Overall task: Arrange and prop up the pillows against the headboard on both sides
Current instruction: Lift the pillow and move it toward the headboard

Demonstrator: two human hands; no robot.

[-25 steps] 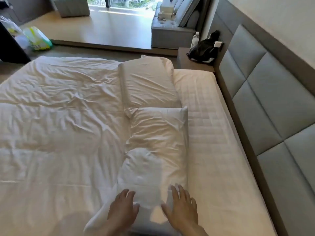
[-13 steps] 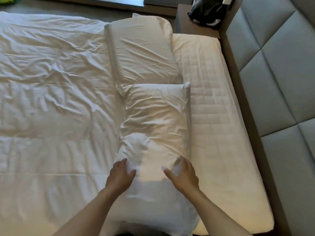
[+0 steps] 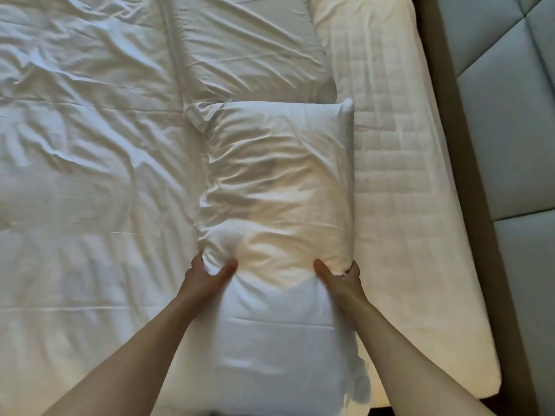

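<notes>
Two hands clamped on the near pillow's sides

Both the left hand (image 3: 207, 273) and the right hand (image 3: 341, 276) pinch the pillow (image 3: 279, 187), which lies flat on the bed (image 3: 399, 175), well apart from the headboard (image 3: 510, 115); a second pillow (image 3: 249, 46) touches its far end. Soft filling may slump or slip from so narrow a grip when lifted, and dragging it could rumple the duvet (image 3: 84, 145).

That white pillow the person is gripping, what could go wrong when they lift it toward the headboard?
The left hand and right hand pinch only the near white pillow at one end, so it may sag or slip from the grip. Its far end touches the second white pillow and could drag it. The grey padded headboard lies across bare mattress.
</notes>
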